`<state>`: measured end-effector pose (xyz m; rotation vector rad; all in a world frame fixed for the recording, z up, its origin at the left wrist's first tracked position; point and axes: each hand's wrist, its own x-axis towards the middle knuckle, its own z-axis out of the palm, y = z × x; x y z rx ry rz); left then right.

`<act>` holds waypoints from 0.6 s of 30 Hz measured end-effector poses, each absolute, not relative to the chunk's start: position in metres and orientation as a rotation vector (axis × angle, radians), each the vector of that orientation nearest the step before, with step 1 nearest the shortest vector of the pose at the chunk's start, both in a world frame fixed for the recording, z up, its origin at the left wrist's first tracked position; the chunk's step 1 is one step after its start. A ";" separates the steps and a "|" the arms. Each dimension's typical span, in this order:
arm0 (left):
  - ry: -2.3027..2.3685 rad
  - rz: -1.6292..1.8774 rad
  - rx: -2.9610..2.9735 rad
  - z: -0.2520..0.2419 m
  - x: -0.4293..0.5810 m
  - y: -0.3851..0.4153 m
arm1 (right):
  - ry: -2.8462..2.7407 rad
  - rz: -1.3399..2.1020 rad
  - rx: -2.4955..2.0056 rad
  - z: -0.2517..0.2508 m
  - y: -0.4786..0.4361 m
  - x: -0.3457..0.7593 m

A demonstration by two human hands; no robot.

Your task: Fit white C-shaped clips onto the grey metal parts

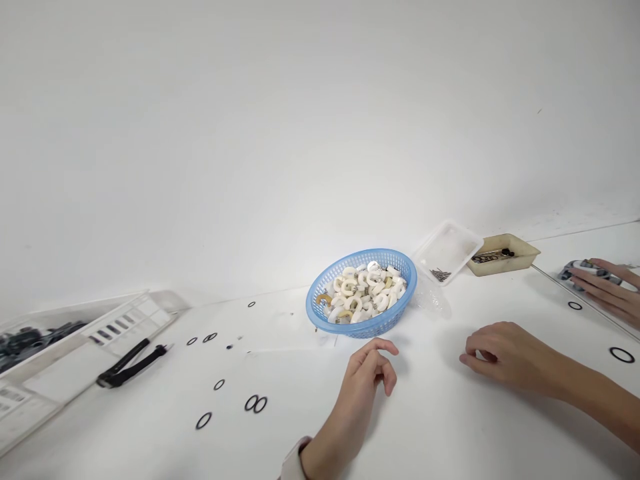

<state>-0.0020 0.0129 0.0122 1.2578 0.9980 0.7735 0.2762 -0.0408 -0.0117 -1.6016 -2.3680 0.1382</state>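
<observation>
My left hand (367, 380) is just over the white table in front of the blue plastic basket (320, 325). Its fingers are loosely bent and apart, with nothing in them. Inside the basket lie many white C-shaped parts (363, 293) with bits of metal, and a few yellowish ones. To the right, my right hand (505, 357) is low at the table, fingers curled and the thumb tip close to the index finger; no thing shows between them. Several black rubber rings (260, 404) lie scattered on the table left of my left hand.
A white tray (450, 243) with small metal pins leans by a beige tray (505, 267) of small parts. Another person's hand (607, 287) is on a grey object at right. Black-handled nippers (125, 367) lie by a white bin (100, 307) at left. A white wall stands behind.
</observation>
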 end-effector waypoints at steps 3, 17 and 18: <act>1.042 0.787 1.219 0.006 -0.003 0.015 | -2.375 0.102 -1.627 -0.010 -0.042 0.275; 1.068 0.842 1.131 0.006 -0.004 0.017 | -2.362 0.166 -1.643 -0.003 -0.043 0.273; 1.075 0.850 1.126 0.006 -0.004 0.017 | -2.356 0.177 -1.646 -0.002 -0.043 0.272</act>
